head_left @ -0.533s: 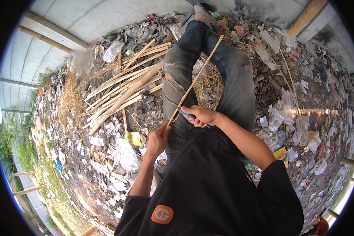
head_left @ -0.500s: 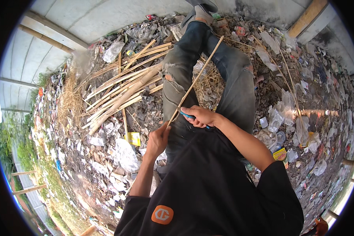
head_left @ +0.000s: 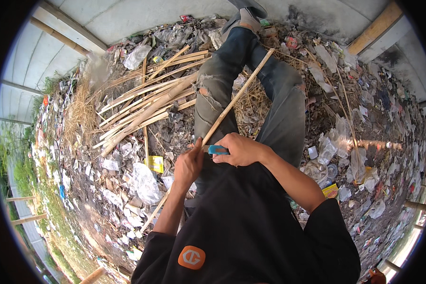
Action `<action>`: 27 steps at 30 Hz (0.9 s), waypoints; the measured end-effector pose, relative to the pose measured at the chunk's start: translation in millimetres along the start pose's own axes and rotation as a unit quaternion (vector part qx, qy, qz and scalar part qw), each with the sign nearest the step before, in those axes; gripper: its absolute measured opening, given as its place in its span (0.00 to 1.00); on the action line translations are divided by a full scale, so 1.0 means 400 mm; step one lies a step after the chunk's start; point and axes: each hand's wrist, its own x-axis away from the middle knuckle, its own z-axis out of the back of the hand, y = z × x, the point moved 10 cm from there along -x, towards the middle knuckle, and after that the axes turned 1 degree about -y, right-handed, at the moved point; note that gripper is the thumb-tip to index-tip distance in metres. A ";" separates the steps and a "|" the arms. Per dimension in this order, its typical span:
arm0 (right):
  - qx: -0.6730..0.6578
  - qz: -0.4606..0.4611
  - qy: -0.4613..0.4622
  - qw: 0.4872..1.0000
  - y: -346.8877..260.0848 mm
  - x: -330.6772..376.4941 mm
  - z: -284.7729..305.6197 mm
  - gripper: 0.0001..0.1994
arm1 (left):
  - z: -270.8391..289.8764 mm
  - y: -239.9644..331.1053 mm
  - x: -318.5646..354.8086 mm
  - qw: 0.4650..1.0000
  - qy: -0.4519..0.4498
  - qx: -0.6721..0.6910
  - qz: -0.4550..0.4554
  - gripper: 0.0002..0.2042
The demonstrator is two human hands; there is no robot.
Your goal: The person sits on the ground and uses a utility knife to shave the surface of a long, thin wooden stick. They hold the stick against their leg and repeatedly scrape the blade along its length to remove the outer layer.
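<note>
Hidden: your left hand covers the part of the bamboo strip that it grips, and the strip's lower length partly vanishes behind your forearm and black shirt; you cannot make out any blade on the blue-handled tool, only its handle end.
Cut off: your shoes by the strip's far tip run to the top edge of the view, and the fisheye rim bends everything near it.
Left hand: closed around the strip, fingers wrapped narrow, just left of the tool.
Right hand: closed on the blue-handled tool, knuckles up, pressed against the strip.
Strip: long, thin, pale tan, straight; it runs diagonally from beside your left hip, through both hands, up between your legs toward your shoes.
Jeans: faded grey-blue denim, torn and frayed at the knee left of the strip.
Bamboo pile: many split pale slats lying fanned, well left of the strip, with dry straw beside them.
Ground: dark soil strewn with crumpled clear plastic, wrappers and paper on both sides of the strip.
</note>
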 end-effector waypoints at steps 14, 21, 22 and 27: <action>0.204 -0.209 0.346 0.892 0.256 0.005 0.338 0.31 | 0.009 -0.035 0.047 0.998 0.016 0.065 0.011 0.19; 0.175 -0.209 0.278 0.921 0.254 0.004 0.249 0.35 | -0.020 -0.050 0.056 0.998 -0.010 0.056 0.030 0.19; 0.151 -0.244 0.289 0.913 0.264 0.004 0.297 0.36 | -0.013 -0.038 0.053 0.996 -0.029 0.056 0.055 0.19; 0.137 -0.174 0.239 0.945 0.248 -0.028 0.090 0.35 | -0.014 -0.039 0.024 0.995 0.004 0.092 0.025 0.20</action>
